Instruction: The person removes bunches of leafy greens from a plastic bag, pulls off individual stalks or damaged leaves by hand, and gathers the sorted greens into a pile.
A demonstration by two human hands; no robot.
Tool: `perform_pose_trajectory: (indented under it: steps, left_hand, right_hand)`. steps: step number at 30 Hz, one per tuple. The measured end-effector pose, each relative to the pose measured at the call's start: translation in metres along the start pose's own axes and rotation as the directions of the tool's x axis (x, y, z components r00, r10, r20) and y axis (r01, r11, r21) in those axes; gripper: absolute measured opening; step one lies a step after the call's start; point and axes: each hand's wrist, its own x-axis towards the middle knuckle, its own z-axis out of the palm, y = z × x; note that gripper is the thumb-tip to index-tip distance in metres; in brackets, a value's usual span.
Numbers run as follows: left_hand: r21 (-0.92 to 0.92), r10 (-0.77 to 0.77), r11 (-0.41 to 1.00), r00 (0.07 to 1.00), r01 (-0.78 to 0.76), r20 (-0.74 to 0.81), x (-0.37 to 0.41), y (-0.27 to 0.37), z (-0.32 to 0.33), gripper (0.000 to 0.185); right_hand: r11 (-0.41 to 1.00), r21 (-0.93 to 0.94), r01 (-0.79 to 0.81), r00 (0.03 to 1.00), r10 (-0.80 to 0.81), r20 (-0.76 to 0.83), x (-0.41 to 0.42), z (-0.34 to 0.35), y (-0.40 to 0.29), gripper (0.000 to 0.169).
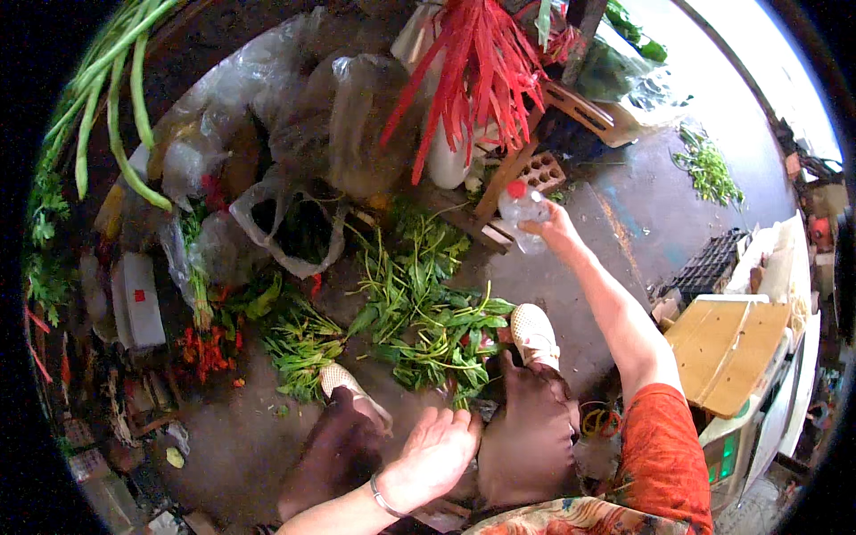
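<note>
My right hand [552, 226] is stretched forward and grips a clear plastic bottle [525, 212] with a red cap. The bottle is held above the dark floor, beside a brown hollow brick [542, 171]. Between my knees is my left hand [435, 445], its fingers loosely bent and slightly blurred, with nothing visible in it; its underside is hidden. Just beyond it lies a loose heap of leafy green stems [435, 334] on the floor, between my two light perforated shoes. A smaller bunch of greens [304, 348] touches my left shoe [348, 388].
Red plastic strips [475, 73] hang ahead. Plastic bags [294, 227] crowd the left, below hanging long beans [120, 100]. At right, cardboard [729, 348] lies over a scale with a lit green display [722, 458]. A black crate [709, 264] and scattered greens [709, 167] are farther off.
</note>
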Motion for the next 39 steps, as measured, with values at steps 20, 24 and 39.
perform_pose_trajectory:
  steps: [20, 24, 39]
  left_hand:
    - [0.061, 0.008, 0.998, 0.954, 0.010, -0.300, -0.018, 0.009, 0.048, 0.026]
    - [-0.033, -0.062, 0.998, 0.969, 0.056, -0.239, -0.028, -0.001, 0.038, 0.028]
    - [-0.299, -0.487, 0.873, 0.655, 0.384, -0.578, -0.309, -0.083, 0.022, 0.027]
  right_hand:
    - [0.965, -0.263, 0.018, 0.934, -0.110, -0.340, -0.006, -0.030, 0.069, 0.092]
    - [0.946, -0.323, -0.036, 0.970, -0.044, -0.237, -0.036, -0.040, 0.038, 0.080]
    - [0.630, -0.641, 0.439, 0.786, 0.075, 0.613, -0.185, 0.136, -0.310, 0.034]
